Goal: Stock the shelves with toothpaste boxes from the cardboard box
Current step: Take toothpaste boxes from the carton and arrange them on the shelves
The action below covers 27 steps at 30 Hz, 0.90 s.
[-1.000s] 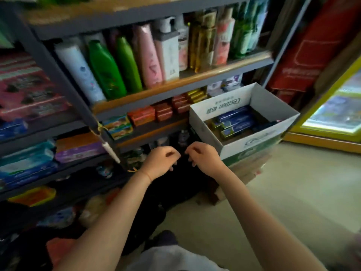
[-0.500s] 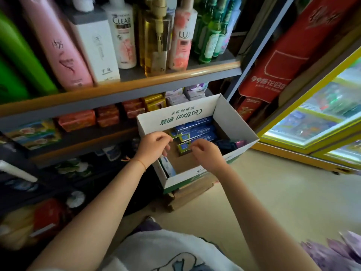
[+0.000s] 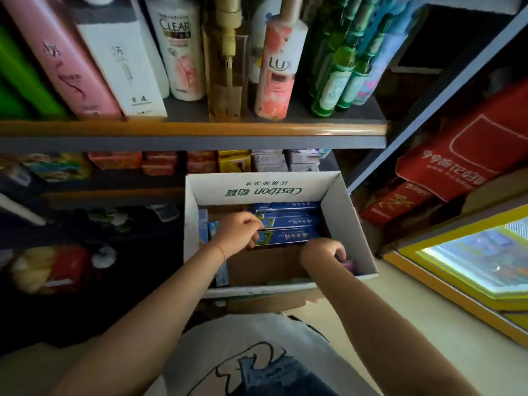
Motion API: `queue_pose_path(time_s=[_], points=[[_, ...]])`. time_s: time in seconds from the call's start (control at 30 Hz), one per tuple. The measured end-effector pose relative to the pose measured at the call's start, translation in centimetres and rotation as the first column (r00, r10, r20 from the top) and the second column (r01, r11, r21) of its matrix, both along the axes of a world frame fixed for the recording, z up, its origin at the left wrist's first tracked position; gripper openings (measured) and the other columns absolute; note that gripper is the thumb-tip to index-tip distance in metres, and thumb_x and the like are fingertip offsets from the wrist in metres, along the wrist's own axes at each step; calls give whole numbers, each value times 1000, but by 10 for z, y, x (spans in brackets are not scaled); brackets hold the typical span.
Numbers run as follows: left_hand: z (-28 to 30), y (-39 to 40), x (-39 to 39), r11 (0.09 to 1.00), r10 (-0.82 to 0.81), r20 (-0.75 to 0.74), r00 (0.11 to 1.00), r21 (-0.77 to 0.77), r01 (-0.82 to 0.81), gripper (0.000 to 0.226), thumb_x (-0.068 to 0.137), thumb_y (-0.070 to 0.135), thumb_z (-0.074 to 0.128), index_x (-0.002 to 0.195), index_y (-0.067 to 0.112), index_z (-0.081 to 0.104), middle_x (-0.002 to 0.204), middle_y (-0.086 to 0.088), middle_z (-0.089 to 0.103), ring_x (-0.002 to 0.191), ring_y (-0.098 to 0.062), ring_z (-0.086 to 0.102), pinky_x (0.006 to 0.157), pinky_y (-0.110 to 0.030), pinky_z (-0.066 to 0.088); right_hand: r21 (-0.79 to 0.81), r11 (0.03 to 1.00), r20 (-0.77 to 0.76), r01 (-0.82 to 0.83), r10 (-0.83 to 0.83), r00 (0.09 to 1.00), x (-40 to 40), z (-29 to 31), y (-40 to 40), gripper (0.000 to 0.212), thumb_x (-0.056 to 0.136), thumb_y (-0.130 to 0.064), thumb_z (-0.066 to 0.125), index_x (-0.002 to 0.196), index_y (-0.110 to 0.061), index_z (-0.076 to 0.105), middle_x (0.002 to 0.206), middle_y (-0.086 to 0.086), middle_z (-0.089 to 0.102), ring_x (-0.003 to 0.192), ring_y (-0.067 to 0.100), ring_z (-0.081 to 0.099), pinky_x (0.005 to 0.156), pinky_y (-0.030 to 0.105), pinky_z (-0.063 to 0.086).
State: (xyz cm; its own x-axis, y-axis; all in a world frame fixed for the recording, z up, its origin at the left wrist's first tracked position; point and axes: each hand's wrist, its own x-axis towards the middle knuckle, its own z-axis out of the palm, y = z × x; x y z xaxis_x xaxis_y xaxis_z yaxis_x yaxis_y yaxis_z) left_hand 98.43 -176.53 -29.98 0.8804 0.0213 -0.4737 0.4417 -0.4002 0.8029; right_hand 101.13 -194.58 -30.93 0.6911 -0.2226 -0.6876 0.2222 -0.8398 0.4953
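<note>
An open white cardboard box (image 3: 347, 224) stands below the shelf, with blue toothpaste boxes (image 3: 288, 221) lying stacked at its far side and more standing along its left wall. My left hand (image 3: 238, 234) is inside the box, fingers curled around the left end of the nearest blue toothpaste box (image 3: 288, 237). My right hand (image 3: 324, 251) reaches into the near right corner, fingers curled over a small dark and purple item that is mostly hidden.
Shampoo and body wash bottles (image 3: 183, 50) fill the shelf (image 3: 200, 130) above. Small soap boxes (image 3: 160, 162) sit on the shelf behind the cardboard box. Red packages (image 3: 463, 155) lean at the right, and a yellow-framed freezer (image 3: 471, 264) stands on the floor beside them.
The view moved closer over the cardboard box. Both hands went from in front of the shelf down into the box, the left onto a blue toothpaste box, the right into the near right corner.
</note>
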Motion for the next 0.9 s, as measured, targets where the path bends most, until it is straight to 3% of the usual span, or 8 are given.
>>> queue_pose_path(time_s=[0.27,0.37,0.43,0.5,0.6,0.77,0.83,0.9], points=[[-15,-67,-1,969,232,-100,967,-58,-239,15,98,26,56,92,21,70,84,-2,69,68,-14,65,64,-26,48,-57,905,-247,-422,396,884,16,-18,-37,24,88,-10,59,110,-7,65,108,14,67,97,33,64,84,42,54],[-12,-79,-5,974,225,-83,971,32,-223,16,99,29,55,101,20,67,92,-1,69,75,-12,66,70,-26,50,161,886,-137,-434,456,879,34,-1,-32,32,89,-15,62,121,-10,61,113,8,66,95,28,65,79,38,55],[-9,-83,-6,986,118,-80,990,126,-107,21,94,29,62,114,25,63,109,4,66,95,-10,64,85,-28,49,426,801,-68,-420,491,868,52,23,-31,37,87,-25,66,120,-13,55,114,4,61,101,27,62,82,37,53],[-8,-87,-5,987,-31,-59,998,153,40,57,82,30,76,134,28,53,131,8,55,119,-10,52,102,-32,42,677,654,-36,-338,489,872,68,48,-33,34,86,-32,66,111,-11,56,107,5,60,100,25,60,79,37,49],[-3,-96,-4,979,-49,66,997,200,35,81,71,36,86,141,30,46,132,11,53,121,-10,50,106,-35,41,914,389,-33,-116,356,934,86,64,-42,31,87,-37,68,108,-15,63,107,0,60,96,23,61,80,37,52],[-2,-87,4,912,174,282,944,315,-262,44,77,40,80,113,28,58,100,15,64,91,-5,62,73,-24,49,954,-21,-298,298,-33,954,94,54,-50,34,96,-45,56,107,-12,60,97,9,70,74,17,67,62,26,54],[-2,-78,5,887,381,289,878,155,-436,37,81,40,77,112,27,61,97,15,65,88,1,60,70,-19,46,902,-171,-423,396,-167,891,93,47,-47,37,102,-44,44,108,-10,57,93,14,71,72,24,67,64,31,55],[-8,-69,5,784,609,241,755,-41,-619,29,87,35,74,112,25,63,96,13,66,87,1,60,71,-18,46,910,-104,-414,401,-209,886,91,31,-42,29,103,-37,45,102,-11,58,91,14,69,69,25,63,63,33,53]])
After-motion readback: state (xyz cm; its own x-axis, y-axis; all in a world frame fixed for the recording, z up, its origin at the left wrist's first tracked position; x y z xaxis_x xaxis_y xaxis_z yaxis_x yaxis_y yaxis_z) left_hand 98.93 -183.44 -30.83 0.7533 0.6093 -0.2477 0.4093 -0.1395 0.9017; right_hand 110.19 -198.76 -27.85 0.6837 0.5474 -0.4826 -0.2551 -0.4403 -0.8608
